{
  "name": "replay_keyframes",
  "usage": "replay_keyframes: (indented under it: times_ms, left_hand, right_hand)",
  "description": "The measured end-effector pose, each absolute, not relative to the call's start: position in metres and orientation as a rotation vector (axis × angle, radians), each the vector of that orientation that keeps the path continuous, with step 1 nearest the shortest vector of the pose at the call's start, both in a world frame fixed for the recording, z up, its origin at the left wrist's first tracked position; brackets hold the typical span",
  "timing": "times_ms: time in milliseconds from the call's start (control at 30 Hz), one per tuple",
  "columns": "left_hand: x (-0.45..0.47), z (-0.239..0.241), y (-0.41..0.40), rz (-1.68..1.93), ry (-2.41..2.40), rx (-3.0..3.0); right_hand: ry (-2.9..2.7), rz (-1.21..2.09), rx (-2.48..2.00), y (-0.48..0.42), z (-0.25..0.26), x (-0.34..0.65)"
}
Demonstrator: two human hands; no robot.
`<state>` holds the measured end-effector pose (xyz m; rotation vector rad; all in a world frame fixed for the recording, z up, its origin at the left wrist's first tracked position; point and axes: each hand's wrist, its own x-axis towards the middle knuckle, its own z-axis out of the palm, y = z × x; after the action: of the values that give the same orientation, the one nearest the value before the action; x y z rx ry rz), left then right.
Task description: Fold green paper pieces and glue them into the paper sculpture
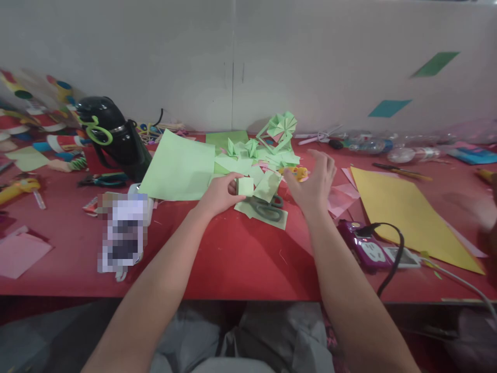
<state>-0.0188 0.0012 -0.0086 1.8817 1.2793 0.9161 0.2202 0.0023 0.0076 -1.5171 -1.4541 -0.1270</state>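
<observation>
My left hand (219, 194) is closed in a pinch on a small light green paper square (246, 186), held just above the red table (233, 254). My right hand (314, 181) hovers to the right with its fingers spread and nothing in it, close to a small yellow object (300, 172). Grey-handled scissors (267, 207) lie on green paper scraps between the two hands. Behind them are several folded green paper pieces (243, 148) and a green folded paper frame (279, 129). A large light green sheet (178, 168) lies to the left.
A black bottle with a green ring (111, 134) stands at the left. A large yellow sheet (404, 212) lies at the right, a purple power strip with a black cable (367, 243) in front of it. Pink paper (19, 254) lies far left. Craft clutter lines the wall.
</observation>
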Motion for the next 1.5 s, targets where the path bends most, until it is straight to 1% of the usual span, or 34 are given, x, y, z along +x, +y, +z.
replay_keyframes:
  times_ms: [100, 167, 233, 367, 533, 667, 733, 833, 900, 1067, 1500]
  left_hand:
    - [-0.02, -0.008, 0.003, 0.966, 1.334, 1.889]
    - [-0.021, -0.008, 0.004, 0.994, 1.361, 1.899]
    - [-0.022, -0.008, 0.005, 1.013, 1.381, 1.891]
    - [-0.023, -0.009, 0.006, 1.036, 1.4, 1.854]
    - [-0.023, -0.009, 0.006, 1.047, 1.437, 1.818]
    - [-0.023, -0.009, 0.006, 1.049, 1.503, 1.858]
    - [-0.024, -0.01, 0.008, 1.062, 1.517, 1.865]
    - [-0.025, -0.012, 0.01, 1.078, 1.521, 1.827]
    - [-0.026, -0.014, 0.011, 1.082, 1.523, 1.801]
    - [-0.024, -0.018, 0.013, 1.106, 1.459, 1.759]
    - [-0.022, -0.014, 0.01, 1.111, 1.401, 1.742]
  right_hand:
    - [-1.409, -0.033, -1.699, 0.013, -0.003, 0.242]
    - [-1.416, 0.168, -1.784, 0.019, -0.01, 0.252]
    - [-1.444, 0.3, -1.877, 0.024, -0.015, 0.257]
    - [-1.555, 0.342, -1.939, 0.027, -0.017, 0.255]
    - [-1.565, 0.434, -2.075, 0.024, -0.012, 0.248]
    - [-1.528, 0.4, -1.924, 0.021, -0.007, 0.24]
    - [-1.505, 0.558, -1.719, 0.018, -0.004, 0.234]
    - [-1.503, 0.892, -1.347, 0.011, 0.003, 0.222]
    - [-1.515, 1.038, -1.247, 0.005, 0.007, 0.214]
    - [-1.632, 1.172, -1.276, -0.007, 0.011, 0.199]
    - [-1.622, 1.259, -1.269, -0.008, 0.007, 0.188]
